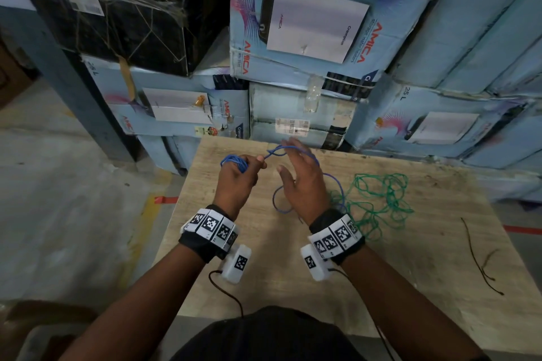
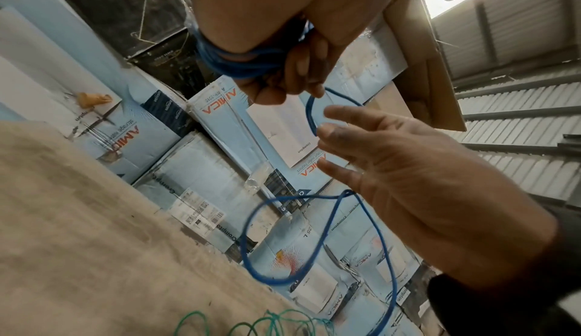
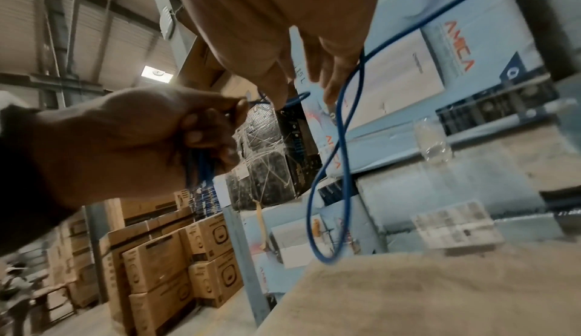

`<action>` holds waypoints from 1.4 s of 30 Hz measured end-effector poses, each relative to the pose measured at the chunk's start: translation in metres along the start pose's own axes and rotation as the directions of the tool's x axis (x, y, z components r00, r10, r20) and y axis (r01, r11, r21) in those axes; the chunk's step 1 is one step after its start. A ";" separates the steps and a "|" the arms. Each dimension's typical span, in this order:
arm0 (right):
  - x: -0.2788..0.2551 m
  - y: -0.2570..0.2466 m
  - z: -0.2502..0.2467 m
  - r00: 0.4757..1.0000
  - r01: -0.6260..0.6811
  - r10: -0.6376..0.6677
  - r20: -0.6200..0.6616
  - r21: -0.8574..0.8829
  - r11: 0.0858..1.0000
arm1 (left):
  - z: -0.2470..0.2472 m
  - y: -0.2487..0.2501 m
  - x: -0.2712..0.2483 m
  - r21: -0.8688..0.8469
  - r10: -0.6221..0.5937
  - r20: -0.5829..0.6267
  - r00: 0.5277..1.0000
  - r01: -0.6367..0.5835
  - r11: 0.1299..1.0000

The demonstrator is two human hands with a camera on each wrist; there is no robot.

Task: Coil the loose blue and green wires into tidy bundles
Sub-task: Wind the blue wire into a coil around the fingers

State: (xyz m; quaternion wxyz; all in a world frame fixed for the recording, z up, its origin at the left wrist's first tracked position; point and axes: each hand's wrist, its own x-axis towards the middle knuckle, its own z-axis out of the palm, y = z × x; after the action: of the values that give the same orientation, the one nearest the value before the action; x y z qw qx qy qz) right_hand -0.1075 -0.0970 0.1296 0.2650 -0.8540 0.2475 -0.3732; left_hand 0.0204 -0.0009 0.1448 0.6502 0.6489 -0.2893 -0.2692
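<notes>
My left hand (image 1: 245, 171) is curled round a small coil of blue wire (image 1: 234, 162), held above the wooden table (image 1: 410, 287). The left wrist view shows the blue coil (image 2: 248, 66) wrapped around that hand's fingers (image 2: 292, 78). From its thumb the blue wire runs right, over the straight, spread fingers of my right hand (image 1: 297, 164). A slack loop of blue wire (image 1: 278, 202) hangs from there down to the table; the same loop (image 3: 342, 172) dangles in the right wrist view. The green wire (image 1: 378, 199) lies in a loose tangle on the table to the right of my right hand.
Stacked blue cardboard boxes (image 1: 308, 23) and a black wrapped box (image 1: 126, 9) stand right behind the table's far edge. A thin dark wire scrap (image 1: 476, 258) lies on the table at the right. Concrete floor with yellow and red tape lies to the left.
</notes>
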 end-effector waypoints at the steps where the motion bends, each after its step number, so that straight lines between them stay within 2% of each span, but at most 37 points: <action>1: 0.003 0.002 -0.003 1.000 -0.003 0.003 0.001 0.004 1.000 | -0.001 0.000 0.000 0.005 -0.006 0.013 1.000 0.006 1.000; 2: 0.006 0.003 -0.007 0.998 -0.055 0.054 0.017 0.053 0.997 | -0.002 0.000 -0.001 0.000 -0.014 0.025 1.000 0.014 1.000; 4: 0.012 0.005 -0.015 0.965 -0.252 0.233 0.125 0.173 0.952 | -0.004 0.001 -0.004 -0.015 -0.028 0.063 0.998 0.029 0.999; 6: 0.015 0.012 -0.020 0.917 -0.354 0.293 0.272 0.212 0.911 | -0.005 0.003 -0.008 -0.026 -0.040 0.109 0.993 0.043 0.999; 8: 0.012 0.020 -0.023 0.899 -0.363 0.281 0.336 0.210 0.908 | -0.007 0.003 -0.011 -0.041 -0.054 0.121 0.991 0.060 0.997; 14: -0.002 0.012 -0.031 0.899 -0.356 0.261 0.352 0.239 0.904 | -0.019 0.001 -0.009 -0.049 -0.128 0.104 0.986 0.134 0.990; 16: -0.003 0.007 -0.033 0.914 -0.302 0.228 0.337 0.189 0.934 | -0.021 0.000 -0.010 -0.036 -0.143 0.125 0.982 0.149 0.988; 19: -0.005 -0.001 -0.035 0.932 -0.052 0.034 0.360 0.041 0.998 | -0.023 -0.002 -0.014 0.025 -0.172 0.147 0.974 0.170 0.985; 21: -0.006 -0.005 -0.036 0.898 0.114 -0.069 0.434 -0.079 0.990 | -0.026 -0.003 -0.014 0.075 -0.218 0.174 0.960 0.208 0.975; 23: -0.003 -0.009 -0.040 0.837 0.253 -0.129 0.531 -0.167 0.953 | -0.029 -0.003 -0.015 0.132 -0.260 0.214 0.942 0.236 0.963; 26: 0.001 -0.017 -0.052 0.750 0.429 -0.271 0.604 -0.131 0.894 | -0.030 -0.003 -0.016 0.189 -0.294 0.288 0.911 0.247 0.950; 28: 0.004 -0.020 -0.058 0.740 0.449 -0.319 0.592 -0.082 0.890 | -0.027 -0.003 -0.016 0.152 -0.298 0.325 0.898 0.261 0.953; 32: 0.009 -0.026 -0.058 0.842 0.211 -0.219 0.493 0.073 0.975 | -0.024 -0.004 -0.013 0.065 -0.295 0.277 0.914 0.288 0.955; 34: 0.012 -0.026 -0.061 0.874 -0.018 -0.079 0.480 0.195 0.981 | -0.025 -0.006 -0.011 0.032 -0.280 0.248 0.927 0.282 0.959; 36: 0.011 -0.025 -0.062 0.849 -0.294 0.108 0.517 0.293 0.910 | -0.025 -0.007 -0.011 0.017 -0.254 0.220 0.942 0.257 0.966; 37: 0.009 -0.022 -0.062 0.828 -0.385 0.170 0.534 0.321 0.865 | -0.024 -0.007 -0.012 0.017 -0.241 0.207 0.948 0.243 0.970; 39: 0.005 -0.015 -0.058 0.835 -0.412 0.213 0.508 0.319 0.854 | -0.023 -0.007 -0.014 0.027 -0.213 0.197 0.957 0.212 0.977; 42: 0.001 -0.008 -0.056 0.873 -0.354 0.177 0.454 0.340 0.871 | -0.022 -0.011 -0.017 0.052 -0.203 0.210 0.956 0.197 0.979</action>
State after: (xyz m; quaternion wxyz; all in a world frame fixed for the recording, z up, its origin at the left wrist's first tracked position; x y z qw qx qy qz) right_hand -0.1478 -0.1068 0.1676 0.5349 -0.7937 0.2196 -0.1891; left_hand 0.0252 0.0266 0.1339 0.5746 0.6521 -0.2945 -0.3973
